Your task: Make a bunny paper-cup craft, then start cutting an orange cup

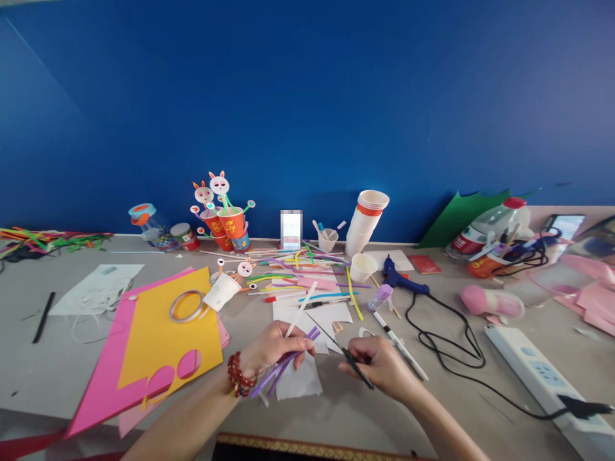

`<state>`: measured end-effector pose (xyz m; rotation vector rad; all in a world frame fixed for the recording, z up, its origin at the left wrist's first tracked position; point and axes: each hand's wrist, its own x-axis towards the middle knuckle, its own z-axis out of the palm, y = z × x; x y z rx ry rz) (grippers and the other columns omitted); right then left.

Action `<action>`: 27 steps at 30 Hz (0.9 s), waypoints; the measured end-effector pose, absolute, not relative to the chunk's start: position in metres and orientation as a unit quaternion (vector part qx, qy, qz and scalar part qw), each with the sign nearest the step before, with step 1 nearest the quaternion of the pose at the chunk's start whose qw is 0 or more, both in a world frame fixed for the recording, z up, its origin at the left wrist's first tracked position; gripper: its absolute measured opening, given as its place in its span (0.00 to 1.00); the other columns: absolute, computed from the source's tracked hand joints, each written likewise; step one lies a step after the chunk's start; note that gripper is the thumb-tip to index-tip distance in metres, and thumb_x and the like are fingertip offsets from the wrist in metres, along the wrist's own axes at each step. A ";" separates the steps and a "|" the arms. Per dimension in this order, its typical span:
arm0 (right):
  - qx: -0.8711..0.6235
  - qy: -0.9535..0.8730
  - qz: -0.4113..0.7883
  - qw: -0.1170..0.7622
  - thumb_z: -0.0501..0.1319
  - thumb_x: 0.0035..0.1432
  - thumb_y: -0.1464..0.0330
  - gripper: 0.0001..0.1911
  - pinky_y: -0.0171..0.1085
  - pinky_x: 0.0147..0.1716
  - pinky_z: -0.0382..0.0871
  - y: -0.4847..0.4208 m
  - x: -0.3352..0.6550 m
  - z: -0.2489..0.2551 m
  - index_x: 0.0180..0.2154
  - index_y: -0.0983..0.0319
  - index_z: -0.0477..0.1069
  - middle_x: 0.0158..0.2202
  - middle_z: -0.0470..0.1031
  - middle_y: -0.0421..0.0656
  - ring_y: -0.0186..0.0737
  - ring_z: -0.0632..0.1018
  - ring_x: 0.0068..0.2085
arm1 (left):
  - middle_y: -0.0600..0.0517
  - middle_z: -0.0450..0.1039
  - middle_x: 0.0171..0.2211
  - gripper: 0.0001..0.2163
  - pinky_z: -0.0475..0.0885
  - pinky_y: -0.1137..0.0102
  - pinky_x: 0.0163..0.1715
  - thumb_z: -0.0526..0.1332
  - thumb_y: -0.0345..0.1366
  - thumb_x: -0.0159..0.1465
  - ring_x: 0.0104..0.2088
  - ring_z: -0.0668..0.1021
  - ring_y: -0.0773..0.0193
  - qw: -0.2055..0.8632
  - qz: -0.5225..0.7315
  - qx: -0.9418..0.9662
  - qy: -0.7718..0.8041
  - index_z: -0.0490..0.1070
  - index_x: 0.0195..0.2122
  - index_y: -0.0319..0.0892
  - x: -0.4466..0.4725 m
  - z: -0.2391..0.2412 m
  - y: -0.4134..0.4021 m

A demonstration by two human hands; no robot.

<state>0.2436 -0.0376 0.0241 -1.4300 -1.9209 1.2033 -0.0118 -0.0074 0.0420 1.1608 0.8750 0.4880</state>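
My left hand (278, 349), with a red bead bracelet at the wrist, is closed around several purple straws (276, 371). A white straw (302, 310) sticks up from between its fingers. In my right hand (377, 365) is a pair of dark scissors (353, 365), their blades pointing up and left towards the straws without touching them. Under the left hand lies white paper (300, 383). Just beyond both hands, colourful straws and pens are strewn over more paper. A white cup figure (221, 292) with paper eyes lies tilted to the left.
Yellow card (168, 326) and pink card (103, 384) lie left, under a tape roll (186, 306). Decorated red cups (231, 224) and stacked paper cups (364, 221) stand near the blue wall. Right are a glue gun (403, 278), its looping cord, a power strip (542, 378) and a bottle (487, 230).
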 end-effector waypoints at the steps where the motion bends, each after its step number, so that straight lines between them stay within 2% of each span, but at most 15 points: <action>1: -0.520 -0.690 0.446 0.233 0.65 0.52 0.48 0.31 0.33 0.22 0.46 -0.038 0.245 0.024 0.18 0.59 0.51 0.16 0.52 0.32 0.31 0.55 0.22 | 0.53 0.70 0.16 0.17 0.54 0.73 0.21 0.66 0.48 0.57 0.18 0.65 0.72 0.720 0.222 0.523 0.398 0.80 0.29 0.35 -0.012 0.041 -0.008; 4: -0.512 -0.661 0.487 0.251 0.64 0.55 0.50 0.27 0.33 0.21 0.50 -0.038 0.246 0.023 0.19 0.59 0.56 0.16 0.59 0.34 0.32 0.60 0.20 | 0.53 0.73 0.18 0.17 0.47 0.73 0.18 0.66 0.48 0.58 0.15 0.57 0.75 0.720 0.231 0.510 0.411 0.79 0.32 0.35 -0.011 0.040 -0.009; 6: -0.497 -0.645 0.506 0.284 0.66 0.54 0.50 0.22 0.33 0.23 0.53 -0.039 0.242 0.021 0.24 0.60 0.63 0.20 0.67 0.36 0.33 0.64 0.22 | 0.51 0.76 0.21 0.17 0.43 0.73 0.17 0.65 0.48 0.58 0.15 0.53 0.76 0.719 0.255 0.489 0.423 0.78 0.35 0.36 -0.009 0.041 -0.010; 8: -0.474 -0.620 0.525 0.338 0.68 0.52 0.51 0.21 0.33 0.26 0.58 -0.040 0.231 0.019 0.31 0.62 0.69 0.27 0.72 0.40 0.35 0.69 0.27 | 0.49 0.79 0.25 0.18 0.42 0.73 0.16 0.66 0.49 0.58 0.15 0.52 0.77 0.713 0.293 0.469 0.431 0.78 0.36 0.36 -0.005 0.042 -0.011; 12: -0.440 -0.524 0.592 0.426 0.71 0.49 0.54 0.21 0.34 0.31 0.64 -0.043 0.196 0.012 0.36 0.62 0.70 0.35 0.76 0.43 0.39 0.74 0.34 | 0.48 0.80 0.27 0.18 0.42 0.74 0.16 0.67 0.48 0.57 0.15 0.53 0.78 0.697 0.350 0.438 0.446 0.77 0.37 0.36 0.004 0.045 -0.012; 17: -0.410 -0.424 0.683 0.430 0.78 0.39 0.59 0.24 0.30 0.28 0.64 -0.046 0.161 0.006 0.30 0.62 0.66 0.30 0.75 0.38 0.31 0.72 0.28 | 0.49 0.78 0.25 0.18 0.43 0.76 0.14 0.69 0.48 0.56 0.13 0.54 0.80 0.699 0.416 0.373 0.447 0.77 0.36 0.36 0.011 0.041 -0.011; 23: -0.441 -0.374 0.701 0.418 0.77 0.39 0.59 0.24 0.26 0.15 0.52 -0.053 0.153 0.008 0.29 0.62 0.66 0.21 0.72 0.34 0.23 0.61 0.17 | 0.52 0.77 0.26 0.17 0.44 0.78 0.13 0.69 0.47 0.56 0.13 0.53 0.81 0.682 0.489 0.305 0.449 0.76 0.36 0.37 0.013 0.034 -0.012; 27: -0.439 -0.358 0.704 0.428 0.77 0.40 0.59 0.24 0.25 0.14 0.53 -0.056 0.150 0.008 0.28 0.62 0.64 0.21 0.75 0.37 0.23 0.61 0.16 | 0.55 0.75 0.24 0.17 0.48 0.79 0.14 0.71 0.47 0.55 0.14 0.56 0.80 0.677 0.529 0.258 0.441 0.76 0.38 0.39 0.015 0.033 -0.013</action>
